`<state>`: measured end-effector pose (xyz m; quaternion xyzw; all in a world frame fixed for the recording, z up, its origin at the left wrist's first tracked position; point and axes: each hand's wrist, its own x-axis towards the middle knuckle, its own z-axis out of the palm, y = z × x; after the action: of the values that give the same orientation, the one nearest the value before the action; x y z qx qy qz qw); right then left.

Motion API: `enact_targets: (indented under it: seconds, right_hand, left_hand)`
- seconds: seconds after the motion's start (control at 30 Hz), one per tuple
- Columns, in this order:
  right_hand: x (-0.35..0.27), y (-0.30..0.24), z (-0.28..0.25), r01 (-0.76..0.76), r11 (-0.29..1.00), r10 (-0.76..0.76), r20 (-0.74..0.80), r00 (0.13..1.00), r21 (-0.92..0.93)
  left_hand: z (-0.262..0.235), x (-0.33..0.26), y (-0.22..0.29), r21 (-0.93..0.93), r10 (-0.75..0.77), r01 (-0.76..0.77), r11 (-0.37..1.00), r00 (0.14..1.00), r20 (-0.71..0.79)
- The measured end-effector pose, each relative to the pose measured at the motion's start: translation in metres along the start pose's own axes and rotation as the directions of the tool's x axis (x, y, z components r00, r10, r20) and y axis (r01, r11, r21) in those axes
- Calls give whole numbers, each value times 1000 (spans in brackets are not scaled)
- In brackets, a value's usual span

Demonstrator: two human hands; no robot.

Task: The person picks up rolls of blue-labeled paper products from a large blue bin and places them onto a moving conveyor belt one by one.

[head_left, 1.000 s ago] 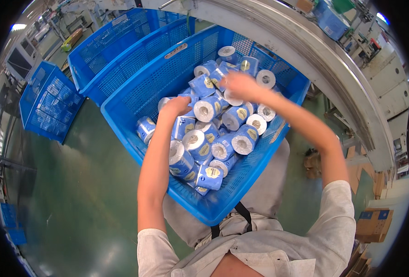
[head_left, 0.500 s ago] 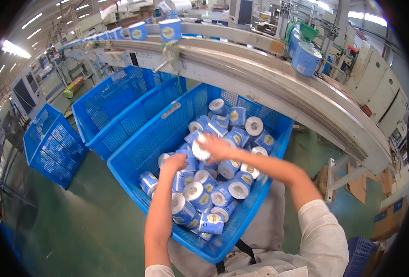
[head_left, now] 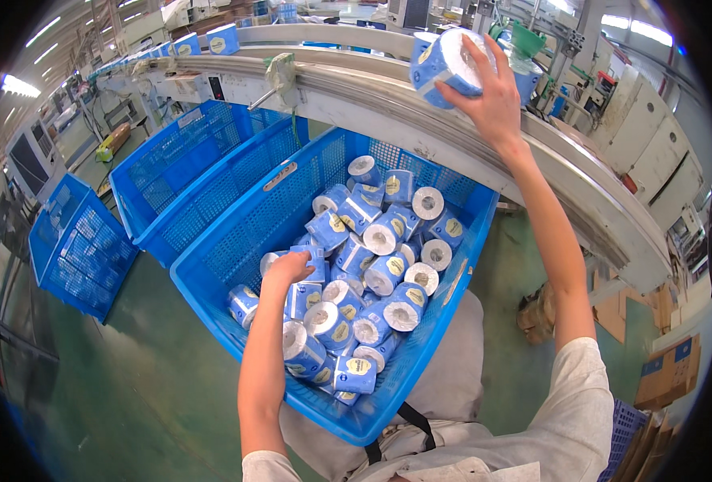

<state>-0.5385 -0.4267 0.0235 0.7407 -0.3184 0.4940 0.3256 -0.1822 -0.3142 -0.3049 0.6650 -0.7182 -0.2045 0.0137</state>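
Observation:
My right hand [head_left: 496,104] is raised over the conveyor rail at the upper right. Its spread fingers grip a toilet paper roll [head_left: 438,71] in a blue wrapper, with the white end toward my palm. My left hand [head_left: 290,267] is low among the wrapped rolls in the blue crate [head_left: 219,281]. Its fingers are curled closed, and whatever they may hold is hidden. Around it, many toilet paper rolls [head_left: 321,318] lie jumbled on their sides and ends, blue with pale yellow labels.
Beyond the crate runs a metal conveyor [head_left: 356,90], with a row of blue rolls [head_left: 222,38] standing on its far left. More blue crates [head_left: 203,161] stand to the left. A cardboard box [head_left: 667,373] sits at the lower right.
My right hand has risen from the crate to above the conveyor, bringing a toilet paper roll with it. My left hand stays in the crate. Rolls on the conveyor have shifted left.

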Motion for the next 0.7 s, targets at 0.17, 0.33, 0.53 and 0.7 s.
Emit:
enact_targets:
  seconds: [0.17, 0.33, 0.53, 0.7]
  right_hand:
    - [15, 24, 51, -17, 994, 29, 112, 993, -104]
    - [10, -3, 62, 7, 1000, -7, 34, 999, 10]
    - [28, 44, 110, 4, 971, 11, 61, 998, -239]
    - [42, 23, 123, 196, 787, -126, 159, 979, -585]
  left_hand:
    - [7, 8, -1, 13, 30, -30, 999, 1000, -8]
    - [4, 3, -7, 9, 13, -13, 1000, 1000, -5]
    - [11, 13, 1, 19, 61, -61, 998, 998, -22]
    - [5, 10, 2, 11, 65, -65, 998, 998, -7]
